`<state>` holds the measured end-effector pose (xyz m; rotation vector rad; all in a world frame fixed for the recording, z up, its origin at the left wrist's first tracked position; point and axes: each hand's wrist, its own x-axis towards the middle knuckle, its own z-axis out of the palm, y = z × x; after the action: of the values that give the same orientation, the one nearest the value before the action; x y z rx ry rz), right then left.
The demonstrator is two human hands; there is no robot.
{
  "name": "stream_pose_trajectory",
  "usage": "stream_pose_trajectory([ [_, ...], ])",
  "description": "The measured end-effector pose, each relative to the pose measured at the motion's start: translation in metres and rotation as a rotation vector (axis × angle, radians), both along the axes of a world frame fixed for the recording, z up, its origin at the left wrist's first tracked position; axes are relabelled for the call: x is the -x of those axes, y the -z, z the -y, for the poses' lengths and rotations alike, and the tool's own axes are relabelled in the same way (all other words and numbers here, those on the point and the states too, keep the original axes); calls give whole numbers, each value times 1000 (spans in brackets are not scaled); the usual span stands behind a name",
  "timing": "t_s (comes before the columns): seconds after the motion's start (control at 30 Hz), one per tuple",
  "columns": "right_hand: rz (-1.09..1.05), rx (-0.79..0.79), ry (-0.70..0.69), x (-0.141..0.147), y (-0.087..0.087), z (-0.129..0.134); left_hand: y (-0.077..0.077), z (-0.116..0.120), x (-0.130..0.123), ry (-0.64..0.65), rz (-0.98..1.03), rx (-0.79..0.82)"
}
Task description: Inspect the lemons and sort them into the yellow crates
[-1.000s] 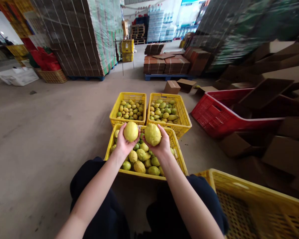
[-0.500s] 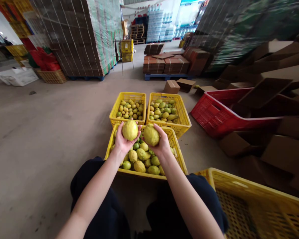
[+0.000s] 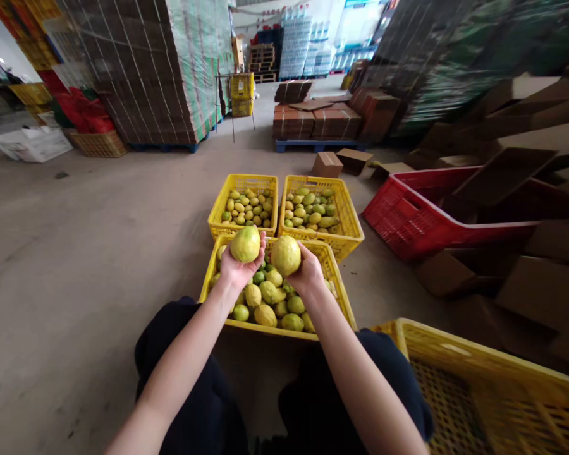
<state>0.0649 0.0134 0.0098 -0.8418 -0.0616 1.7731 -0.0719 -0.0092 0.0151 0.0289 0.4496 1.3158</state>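
Note:
My left hand is curled under a large yellow-green lemon, which rests on the palm and fingers. Beside it, my right hand grips a second, bumpy yellow lemon from its right side. Both fruits are held above the near yellow crate, slightly apart from each other. Inside that crate lie several yellow and green lemons, some wrinkled; my hands and forearms hide part of them. Just beyond stand a left yellow crate and a right yellow crate, each holding smaller yellow-green fruit.
At my lower right stands another yellow crate. Further right, a red crate sits among open cardboard boxes. Ahead, flattened cartons are stacked on a blue pallet. A tall wrapped stack rises at the left.
Both lemons have been turned in my hands, so different sides face me. The left one now shows a greener top and is tilted. My hands have barely shifted.

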Motion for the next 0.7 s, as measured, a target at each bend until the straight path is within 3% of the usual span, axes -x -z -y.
stream_pose_trajectory([
  [0.27, 39, -62, 53, -5, -9, 7, 3, -1, 3, -31, -42, -33],
  [0.5, 32, 55, -26, -6, -3, 2, -1, -1, -2, -83, -73, -17],
  [0.7, -4, -89, -73, -4, -2, 2, 1, -3, -4, -109, -98, -14],
])
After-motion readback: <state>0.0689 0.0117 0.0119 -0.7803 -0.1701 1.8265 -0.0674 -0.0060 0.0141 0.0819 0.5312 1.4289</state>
